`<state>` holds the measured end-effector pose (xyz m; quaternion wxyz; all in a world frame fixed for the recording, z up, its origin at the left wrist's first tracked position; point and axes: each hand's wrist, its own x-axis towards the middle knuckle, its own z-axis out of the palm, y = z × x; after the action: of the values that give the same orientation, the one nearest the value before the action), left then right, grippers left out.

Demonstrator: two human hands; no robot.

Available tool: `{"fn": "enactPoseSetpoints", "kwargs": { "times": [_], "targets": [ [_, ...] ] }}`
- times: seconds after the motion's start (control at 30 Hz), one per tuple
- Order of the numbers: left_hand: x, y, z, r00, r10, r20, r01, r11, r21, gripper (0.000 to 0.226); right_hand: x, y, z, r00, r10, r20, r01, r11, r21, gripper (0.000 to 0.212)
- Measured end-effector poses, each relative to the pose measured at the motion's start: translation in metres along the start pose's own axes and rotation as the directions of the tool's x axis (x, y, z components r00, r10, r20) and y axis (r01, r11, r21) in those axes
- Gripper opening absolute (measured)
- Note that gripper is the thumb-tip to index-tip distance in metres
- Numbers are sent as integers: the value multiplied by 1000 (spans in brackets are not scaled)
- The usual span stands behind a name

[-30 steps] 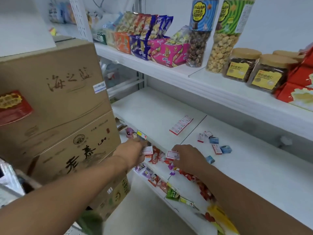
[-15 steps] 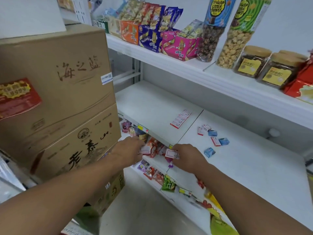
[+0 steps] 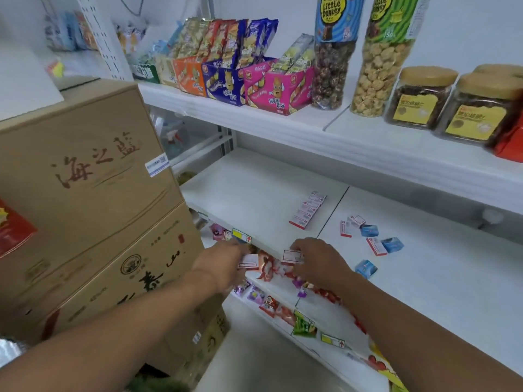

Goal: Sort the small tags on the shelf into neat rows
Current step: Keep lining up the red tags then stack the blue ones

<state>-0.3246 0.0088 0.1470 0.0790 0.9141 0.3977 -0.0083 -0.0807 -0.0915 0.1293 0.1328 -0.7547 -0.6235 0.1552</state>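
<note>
My left hand (image 3: 223,264) pinches a small red-and-white tag (image 3: 249,262) just off the front edge of the white middle shelf (image 3: 254,188). My right hand (image 3: 319,264) holds a second red-and-white tag (image 3: 292,256) at the same edge. Further back on the shelf, several red-and-white tags lie in a neat overlapping row (image 3: 308,209). To the right of the shelf seam, loose tags lie scattered: red-and-white ones (image 3: 375,246) and blue ones (image 3: 392,244), with one blue tag (image 3: 366,268) close to my right wrist.
Stacked cardboard boxes (image 3: 85,193) stand close on the left. The upper shelf (image 3: 339,137) carries snack boxes (image 3: 277,89), popcorn tubes (image 3: 379,66) and jars (image 3: 418,100). Snack packets (image 3: 271,304) fill the lower shelf under my hands. A yellow price label (image 3: 241,236) sits on the shelf edge.
The view has shifted slightly downward and to the left. Both hands stay at the shelf's front edge, each keeping its tag; the tags on the shelf have not moved.
</note>
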Motion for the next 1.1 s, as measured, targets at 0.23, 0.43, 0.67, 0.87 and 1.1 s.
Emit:
{"fn": "enactPoseSetpoints", "kwargs": {
  "times": [0.23, 0.43, 0.67, 0.87, 1.1],
  "targets": [
    [35, 17, 17, 998, -56, 13, 56, 998, -14, 21, 22, 43, 10, 1000, 16, 11, -17, 999, 49, 38],
    [67, 23, 38, 998, 4, 61, -2, 1000, -21, 34, 28, 73, 21, 996, 86, 38, -88, 995, 50, 35],
    [118, 6, 54, 993, 70, 94, -65, 997, -48, 36, 44, 76, 29, 986, 142, 85, -148, 987, 65, 40],
    [177, -1, 68, 980, 166, 112, -154, 983, -103, 38, 59, 80, 34, 966, 253, 46, -255, 965, 53, 34],
    [242, -20, 85, 941, 314, 125, -301, 947, -109, 50, 71, 55, 53, 900, 434, 42, -436, 898, 56, 30]
  ]
}}
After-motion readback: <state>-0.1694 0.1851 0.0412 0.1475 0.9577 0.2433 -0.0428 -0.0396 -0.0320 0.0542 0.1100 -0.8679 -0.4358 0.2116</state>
